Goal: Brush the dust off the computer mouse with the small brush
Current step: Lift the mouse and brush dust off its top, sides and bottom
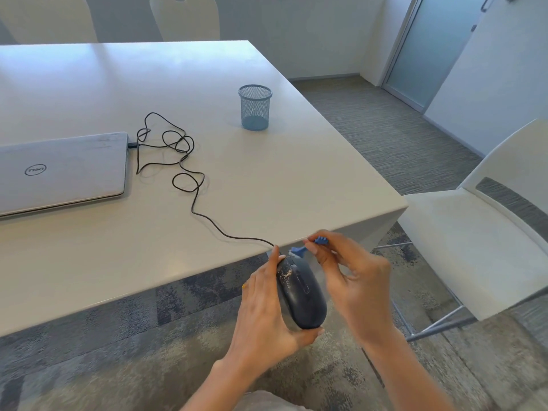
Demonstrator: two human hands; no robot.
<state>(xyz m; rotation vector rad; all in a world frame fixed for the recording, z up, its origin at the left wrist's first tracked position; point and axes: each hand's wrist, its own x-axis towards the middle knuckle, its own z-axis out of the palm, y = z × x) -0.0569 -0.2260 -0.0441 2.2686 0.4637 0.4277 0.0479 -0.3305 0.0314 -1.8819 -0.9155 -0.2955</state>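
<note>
A dark wired computer mouse [302, 295] is held in the air just off the table's near corner, with pale dust on its left button. My left hand [267, 315] grips it from the left side and underneath, thumb at its rear end. My right hand [353, 280] pinches a small blue brush [308, 246] between thumb and fingers. The brush's pale bristles point left and sit at the mouse's front end, by the cable. The black cable [189, 179] runs in loose loops across the table to the laptop.
A closed silver laptop [59, 170] lies at the left of the white table [267, 179]. A blue mesh pen cup [255, 107] stands farther back. A white chair [480, 226] sits right of the table corner; two more chairs stand at the far side.
</note>
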